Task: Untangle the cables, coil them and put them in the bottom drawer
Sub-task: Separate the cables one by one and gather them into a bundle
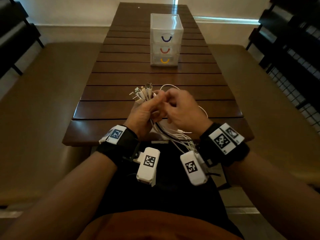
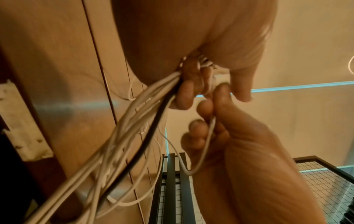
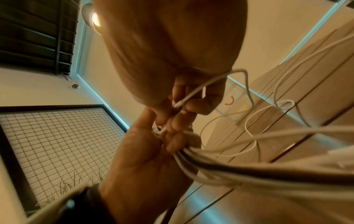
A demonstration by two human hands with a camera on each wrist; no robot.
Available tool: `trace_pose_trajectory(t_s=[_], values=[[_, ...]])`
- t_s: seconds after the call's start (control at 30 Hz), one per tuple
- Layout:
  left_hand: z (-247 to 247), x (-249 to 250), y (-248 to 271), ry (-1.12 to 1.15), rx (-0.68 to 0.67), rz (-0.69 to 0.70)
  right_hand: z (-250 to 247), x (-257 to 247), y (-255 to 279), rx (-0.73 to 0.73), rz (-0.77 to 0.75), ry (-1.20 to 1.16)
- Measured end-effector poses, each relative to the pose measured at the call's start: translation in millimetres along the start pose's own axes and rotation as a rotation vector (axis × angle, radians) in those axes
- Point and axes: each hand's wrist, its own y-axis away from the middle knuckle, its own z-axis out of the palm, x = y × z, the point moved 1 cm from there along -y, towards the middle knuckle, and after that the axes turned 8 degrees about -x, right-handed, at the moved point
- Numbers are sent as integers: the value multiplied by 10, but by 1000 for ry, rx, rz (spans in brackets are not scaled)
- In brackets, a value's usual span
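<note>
My left hand [image 1: 149, 108] grips a bundle of white cables and one black cable [image 1: 166, 134] just above the near end of the wooden table [image 1: 107, 94]. Several connector ends [image 1: 141, 94] fan out above its fist. The bundle [image 2: 132, 130] trails down toward my lap. My right hand [image 1: 170, 101] is right beside it and pinches one thin white cable [image 3: 193, 94] near its plug, between thumb and fingers. Loose white loops [image 1: 168, 86] lie on the table behind the hands. The clear three-drawer unit [image 1: 166, 19] stands farther along the table; its bottom drawer [image 1: 156, 61], with a yellow handle, is closed.
The unit's upper drawers have blue and red handles, both closed. Brown floor lies on either side of the narrow slatted table. Dark shelving [image 1: 294, 49] stands at the right and dark furniture [image 1: 13, 35] at the left.
</note>
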Motion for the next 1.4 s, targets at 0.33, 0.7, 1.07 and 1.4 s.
trace_pose_trajectory(t_s=[0.33, 0.7, 1.07, 1.4], values=[[109, 8, -41, 85, 235, -50, -113, 43, 73, -89, 28, 4], [222, 102, -37, 162, 20, 53, -1059, 698, 286, -40, 458, 616], [279, 48, -78, 55, 45, -32, -1596, 1207, 757, 152, 812, 680], [619, -90, -153, -66, -238, -211, -1832, 1596, 1397, 289, 986, 606]])
